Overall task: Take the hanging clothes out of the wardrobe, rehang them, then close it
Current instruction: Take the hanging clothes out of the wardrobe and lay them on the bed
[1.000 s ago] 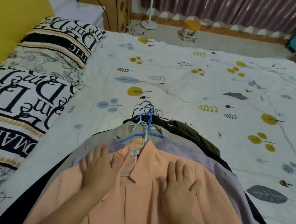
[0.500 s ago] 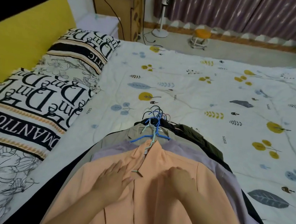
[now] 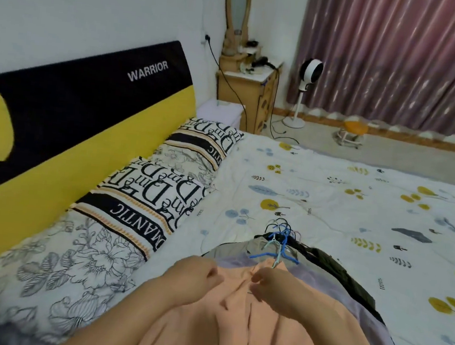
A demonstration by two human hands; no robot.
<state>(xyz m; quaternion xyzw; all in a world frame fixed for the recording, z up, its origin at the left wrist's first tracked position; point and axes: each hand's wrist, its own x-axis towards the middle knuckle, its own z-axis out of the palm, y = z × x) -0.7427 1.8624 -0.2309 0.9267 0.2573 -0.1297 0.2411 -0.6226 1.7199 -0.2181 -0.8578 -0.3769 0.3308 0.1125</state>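
Peach fabric, head view, sole view on record. One peach shirt (image 3: 247, 327), top item of a stack of clothes lying on the bed (image 3: 329, 199); its collar points away from the person, its long axis running from the near edge toward the hanger hooks (image 3: 281, 233).

Stack, counted by visible edges: peach on top, one lilac garment (image 3: 367, 325) under it, one beige-grey, one olive-dark at the right, and black fabric lowest; at least five, exact count not readable. Hooks form one bunch just beyond the collar: blue, pale and black wires, several, too tangled to number.

Hands, two. Left hand (image 3: 197, 276) lies on the shirt's left shoulder, fingers curled under; whether cloth is pinched cannot be told. Right hand (image 3: 276, 285) sits at the collar, fingertips drawn together toward the placket, apparently pinching peach cloth, though the contact is blurred.

Governing relation: the hooks lie straight ahead of both hands, on the shirt's axis; the right hand is judged nearer them, just short of the pale hanger neck.

Other items: two lettered pillows (image 3: 145, 200), one yellow-and-black headboard (image 3: 58, 128), one standing fan (image 3: 308, 69), one curtain (image 3: 398, 58). Wardrobe not in frame.
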